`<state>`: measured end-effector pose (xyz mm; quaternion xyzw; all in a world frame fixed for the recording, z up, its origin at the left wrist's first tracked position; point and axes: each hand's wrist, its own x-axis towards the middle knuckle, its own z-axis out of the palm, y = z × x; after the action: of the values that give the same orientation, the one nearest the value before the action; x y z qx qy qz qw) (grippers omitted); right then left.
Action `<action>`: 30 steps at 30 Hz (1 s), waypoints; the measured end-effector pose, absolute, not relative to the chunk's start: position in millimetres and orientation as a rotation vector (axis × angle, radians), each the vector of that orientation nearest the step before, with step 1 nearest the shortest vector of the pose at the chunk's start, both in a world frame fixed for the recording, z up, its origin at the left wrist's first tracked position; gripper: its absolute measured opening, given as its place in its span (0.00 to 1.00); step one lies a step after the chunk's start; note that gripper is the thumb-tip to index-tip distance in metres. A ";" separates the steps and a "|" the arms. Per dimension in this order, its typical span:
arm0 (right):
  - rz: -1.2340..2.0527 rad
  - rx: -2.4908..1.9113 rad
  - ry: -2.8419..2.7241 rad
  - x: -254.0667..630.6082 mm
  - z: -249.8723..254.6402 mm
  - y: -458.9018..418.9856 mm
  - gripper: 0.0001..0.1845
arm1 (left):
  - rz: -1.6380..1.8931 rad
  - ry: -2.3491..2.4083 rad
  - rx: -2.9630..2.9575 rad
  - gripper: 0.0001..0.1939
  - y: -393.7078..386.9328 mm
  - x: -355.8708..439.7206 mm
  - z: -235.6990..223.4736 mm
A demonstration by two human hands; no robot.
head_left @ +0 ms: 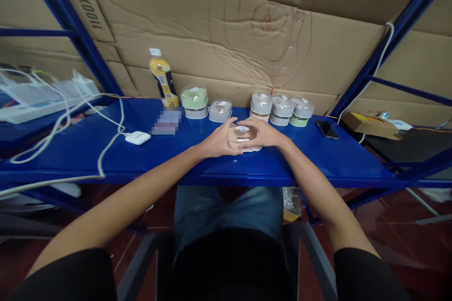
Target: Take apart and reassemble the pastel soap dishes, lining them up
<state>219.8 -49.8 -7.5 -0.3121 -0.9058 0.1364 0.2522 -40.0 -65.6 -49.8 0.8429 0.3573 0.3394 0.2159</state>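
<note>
Both hands are wrapped around a small beige-brown lidded container (243, 136) at the front middle of the blue table. My left hand (218, 142) grips its left side, and my right hand (269, 133) curls over its right side. A round white label shows on the container's lid between my fingers, while the hands hide much of its sides. Just behind stands a grey-topped container stack (261, 102), its beige lower part partly covered by my right hand. A low grey container (220, 110) sits behind my left hand.
Further left are a green-topped container (194, 99), a yellow drink bottle (164, 80) and a white earbud case (137, 138). More stacks, one grey (281, 109) and one grey-and-green (301, 111), and a phone (327, 129) lie right. White cables (106, 146) cross the table's left end.
</note>
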 end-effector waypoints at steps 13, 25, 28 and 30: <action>0.154 -1.085 -2.271 231.3 -20.8 -46.7 0.41 | 0.710 1.364 2.596 0.49 -88.0 -45.7 -31.6; -0.028 -1.343 -2.069 228.7 -16.3 -50.2 0.12 | 0.276 1.981 2.618 0.38 -57.1 18.4 0.7; -0.018 -1.360 -2.062 230.8 -15.1 -50.4 0.11 | 0.257 1.983 2.631 0.31 -35.0 32.3 4.4; -0.002 -1.356 -2.062 231.4 -14.6 -50.7 0.10 | 0.268 1.978 2.649 0.27 -26.1 35.9 6.5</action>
<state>231.4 -50.7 -14.6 -0.5185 -0.7886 -0.0008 0.3305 35.9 -26.1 6.5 0.7955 0.5941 0.0806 -0.0873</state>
